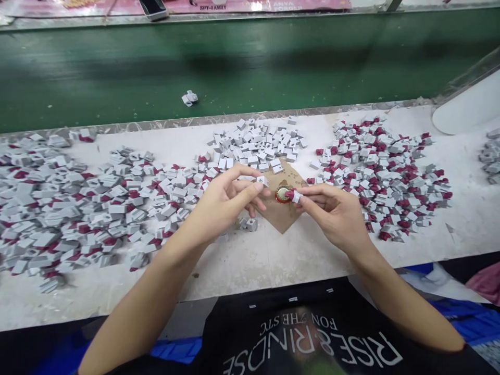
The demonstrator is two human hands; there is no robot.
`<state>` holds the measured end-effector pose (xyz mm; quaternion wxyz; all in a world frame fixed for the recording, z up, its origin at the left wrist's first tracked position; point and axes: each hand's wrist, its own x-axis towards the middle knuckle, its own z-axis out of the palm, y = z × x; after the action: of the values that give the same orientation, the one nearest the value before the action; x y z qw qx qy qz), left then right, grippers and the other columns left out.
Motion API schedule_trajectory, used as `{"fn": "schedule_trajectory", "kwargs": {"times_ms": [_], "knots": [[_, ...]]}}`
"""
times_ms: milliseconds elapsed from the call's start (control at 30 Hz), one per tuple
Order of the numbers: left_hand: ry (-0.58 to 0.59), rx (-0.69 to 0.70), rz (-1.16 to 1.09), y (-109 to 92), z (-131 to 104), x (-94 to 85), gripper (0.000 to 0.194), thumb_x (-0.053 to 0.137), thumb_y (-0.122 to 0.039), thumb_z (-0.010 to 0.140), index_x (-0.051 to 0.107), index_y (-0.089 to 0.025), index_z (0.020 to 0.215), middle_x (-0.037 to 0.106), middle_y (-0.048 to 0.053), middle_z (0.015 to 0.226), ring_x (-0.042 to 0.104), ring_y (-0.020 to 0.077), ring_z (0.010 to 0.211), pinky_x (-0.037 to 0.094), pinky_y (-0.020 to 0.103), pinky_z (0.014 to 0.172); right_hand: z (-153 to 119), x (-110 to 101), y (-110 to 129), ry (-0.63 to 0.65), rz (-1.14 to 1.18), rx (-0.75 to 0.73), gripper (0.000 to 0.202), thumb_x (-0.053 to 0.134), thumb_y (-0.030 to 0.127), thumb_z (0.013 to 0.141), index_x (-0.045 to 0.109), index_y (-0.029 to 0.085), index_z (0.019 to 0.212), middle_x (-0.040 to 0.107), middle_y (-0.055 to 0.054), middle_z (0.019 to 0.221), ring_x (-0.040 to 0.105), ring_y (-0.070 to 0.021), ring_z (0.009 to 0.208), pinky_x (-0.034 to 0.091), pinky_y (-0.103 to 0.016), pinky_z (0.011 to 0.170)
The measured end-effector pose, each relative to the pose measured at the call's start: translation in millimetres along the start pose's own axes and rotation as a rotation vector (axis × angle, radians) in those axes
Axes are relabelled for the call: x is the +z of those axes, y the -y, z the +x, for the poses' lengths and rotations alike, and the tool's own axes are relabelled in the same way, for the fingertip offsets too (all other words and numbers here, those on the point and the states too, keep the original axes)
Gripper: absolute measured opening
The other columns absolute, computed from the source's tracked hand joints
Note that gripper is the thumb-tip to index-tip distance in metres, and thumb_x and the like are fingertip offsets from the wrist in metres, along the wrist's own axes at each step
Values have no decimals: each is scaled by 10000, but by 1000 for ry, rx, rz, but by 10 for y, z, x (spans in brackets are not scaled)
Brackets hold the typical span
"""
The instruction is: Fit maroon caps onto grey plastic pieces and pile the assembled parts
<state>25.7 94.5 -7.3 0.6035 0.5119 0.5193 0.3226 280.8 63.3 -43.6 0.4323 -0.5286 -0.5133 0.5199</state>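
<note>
Between the thumb and fingers of my left hand (234, 195) is a small grey-white block (262, 180). My right hand (332, 211) pinches a grey and dark red piece (292, 196), its red end over a round bottle-cap-like dish (282, 194) with a red rim and pale contents. The dish rests on a brown paper square (282, 223) with wet spots. Just beyond the paper lies a pile of plain grey blocks (253, 140). A few loose grey blocks (249, 224) sit beside my left hand, near the paper's left edge.
Grey and dark red pieces form a wide heap (78, 208) at the left and another heap (383, 177) at the right. Behind the white table (242, 265) runs a green belt (117, 67) carrying a small cluster of grey blocks (189, 98). A white rounded object (464, 104) stands at right.
</note>
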Motion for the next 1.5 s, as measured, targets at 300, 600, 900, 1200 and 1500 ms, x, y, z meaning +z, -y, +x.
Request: {"fn": "schedule_trajectory", "kwargs": {"times_ms": [300,600,900,1200,1500], "knots": [[-13,15,-133,98,41,73,202,886,-339,1002,749,-223,1096,854,84,1013,848,234,889,740,398,830,6,17,-41,-4,1,17,297,935,503,972,895,235,1094,904,-92,1031,881,-276,881,789,-475,827],[-62,-22,-163,94,61,132,271,941,-283,946,821,-154,1152,860,110,1026,857,249,942,743,440,986,-22,19,-2,-42,-123,-118,147,851,383,1037,898,259,1099,881,-79,1099,872,-266,991,774,-477,929],[19,57,-98,85,83,118,254,911,-422,1012,863,-246,1190,854,103,1222,806,210,943,714,364,881,7,-57,90,-108,-116,-138,162,874,439,1018,895,286,1070,877,-81,1079,853,-288,967,766,-496,900],[40,144,-209,-11,221,313,285,956,-405,974,852,-203,1146,885,104,1171,851,233,1007,725,396,983,205,-69,213,-84,188,-20,203,936,451,931,871,298,1048,898,-54,1107,868,-305,1074,729,-527,1043],[91,142,-197,-65,232,335,286,941,-436,997,869,-216,1164,891,106,1206,855,254,1066,721,406,1001,215,-55,188,-97,205,-53,189,948,430,938,895,288,1052,900,-52,1085,866,-272,1015,744,-471,977]]}}
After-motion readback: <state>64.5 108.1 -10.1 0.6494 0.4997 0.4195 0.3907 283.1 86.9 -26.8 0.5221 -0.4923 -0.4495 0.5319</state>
